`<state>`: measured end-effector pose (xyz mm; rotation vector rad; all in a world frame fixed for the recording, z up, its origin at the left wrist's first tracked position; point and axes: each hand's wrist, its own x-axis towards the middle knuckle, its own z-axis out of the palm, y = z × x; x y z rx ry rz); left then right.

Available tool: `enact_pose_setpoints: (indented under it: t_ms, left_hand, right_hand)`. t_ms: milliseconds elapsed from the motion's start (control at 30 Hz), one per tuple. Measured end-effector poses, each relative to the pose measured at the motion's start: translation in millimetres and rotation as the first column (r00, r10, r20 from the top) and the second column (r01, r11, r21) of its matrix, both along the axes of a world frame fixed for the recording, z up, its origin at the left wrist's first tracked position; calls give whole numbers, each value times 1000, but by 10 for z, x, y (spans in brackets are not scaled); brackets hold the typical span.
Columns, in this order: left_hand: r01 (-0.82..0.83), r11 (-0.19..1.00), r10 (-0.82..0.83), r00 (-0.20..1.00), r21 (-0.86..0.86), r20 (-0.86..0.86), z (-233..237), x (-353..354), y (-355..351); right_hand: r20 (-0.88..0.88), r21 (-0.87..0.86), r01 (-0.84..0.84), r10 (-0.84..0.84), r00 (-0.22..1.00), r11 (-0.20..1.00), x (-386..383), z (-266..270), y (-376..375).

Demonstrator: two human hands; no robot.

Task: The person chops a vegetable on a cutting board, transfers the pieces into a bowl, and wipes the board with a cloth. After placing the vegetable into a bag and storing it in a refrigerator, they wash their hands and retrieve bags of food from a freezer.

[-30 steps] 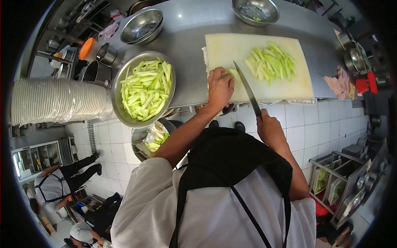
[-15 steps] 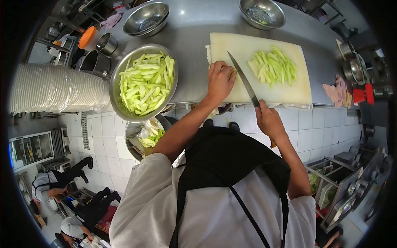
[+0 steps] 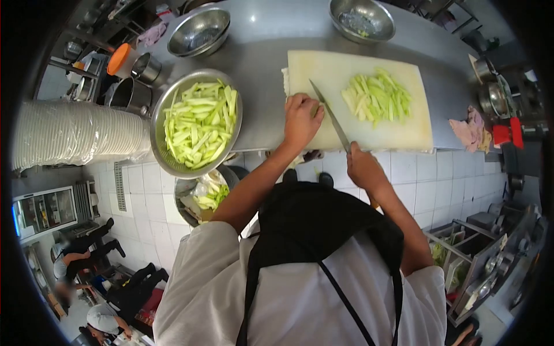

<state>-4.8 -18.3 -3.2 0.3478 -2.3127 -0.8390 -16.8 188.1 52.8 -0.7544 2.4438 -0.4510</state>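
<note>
On the steel counter lies a white cutting board (image 3: 329,63). A pile of pale green vegetable strips (image 3: 378,97) rests on its right half. My right hand (image 3: 366,168) grips a long knife (image 3: 332,115), its blade pointing up and left across the board. At the board's left edge, my left hand (image 3: 302,121) has its fingers curled beside the blade; what they hold, if anything, is hidden. Left of the board stands a large steel bowl (image 3: 238,124) full of similar green strips (image 3: 199,124).
Two steel bowls (image 3: 199,32) (image 3: 362,20) stand at the counter's far side. Wrapped stacked containers (image 3: 81,132) are at left, a pink cloth (image 3: 470,130) at right. A bin (image 3: 187,187) with scraps sits below the bowl. Other people (image 3: 104,317) are at lower left.
My right hand and the knife have shifted slightly left, nearer my left hand. The view has moved a little. A person at lower left has changed posture.
</note>
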Motion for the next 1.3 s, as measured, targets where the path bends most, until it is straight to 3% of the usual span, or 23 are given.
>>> enact_pose_setpoints:
  t_ms: [133, 233, 333, 433, 533, 633, 733, 833, 1033, 1133, 1233, 1300]
  left_hand:
    - [1, 1000, -1, 1000, -9, 8, -8, -8, -8]
    - [-2, 999, 3, 1000, -39, 14, 6, 8, -5]
    - [10, 998, -10, 1000, -60, 5, 32, 26, -12]
    - [12, 998, -11, 1000, 63, -20, 58, 104, -49]
    - [-51, 997, 50, 998, 51, 25, 103, 292, -138]
    - [-41, 973, 19, 995, 226, 98, 230, 415, -115]
    - [-32, 972, 0, 991, 233, 137, 268, 399, -42]
    - [-52, 986, 13, 970, 160, 242, 264, 290, 66]
    - [11, 996, 5, 982, -88, 187, 43, 152, 332]
    - [-36, 998, 47, 980, -56, 194, 88, 159, 434]
    - [-115, 984, 75, 961, 139, 267, 184, 135, 554]
    - [-125, 960, 47, 954, 251, 295, 227, 133, 592]
  right_hand:
    - [128, -94, 64, -52, 990, 993, -75, 69, 91]
    - [115, -152, 159, -142, 983, 976, -116, -26, 193]
    - [-111, -170, 91, -111, 988, 981, -141, -13, 297]
    - [-21, -182, 78, -83, 996, 980, -65, 201, 343]
    - [44, -204, 34, -26, 999, 978, 40, 326, 317]
    - [73, -203, 8, 7, 997, 979, 117, 251, 325]
    - [78, -189, -8, 23, 997, 982, 119, 104, 362]
    - [72, -137, 5, 5, 997, 990, 92, 16, 425]
    - [22, -88, 26, -24, 999, 996, -148, -62, 617]
    - [-74, -170, -29, 17, 997, 985, -202, -148, 725]
    - [31, -181, -3, 8, 999, 983, -252, -166, 758]
    - [8, -211, -17, 19, 1000, 977, -250, -140, 780]
